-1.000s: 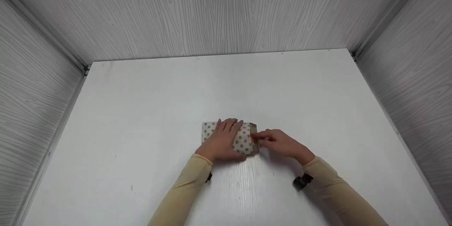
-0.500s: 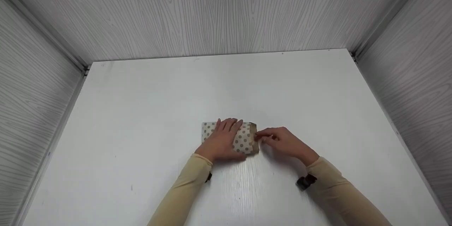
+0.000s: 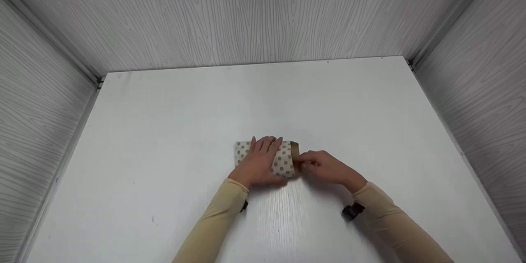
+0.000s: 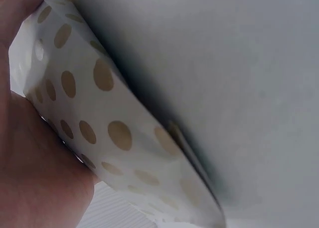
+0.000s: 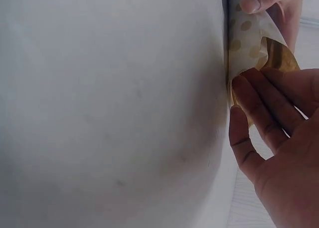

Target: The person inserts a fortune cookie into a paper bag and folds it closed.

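Two hands on one dotted paper packet — left hand flat on top, right hand pinching its gold-lined end, contents hidden.

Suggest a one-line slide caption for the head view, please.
Left hand presses flat on a polka-dot packet while the right hand folds its end.

Both arms wear snug beige sleeves down to the wrists, a small black strap-on device under each wrist; bare hands.

The left hand covers most of the dotted package, and both wrist views cut it off.
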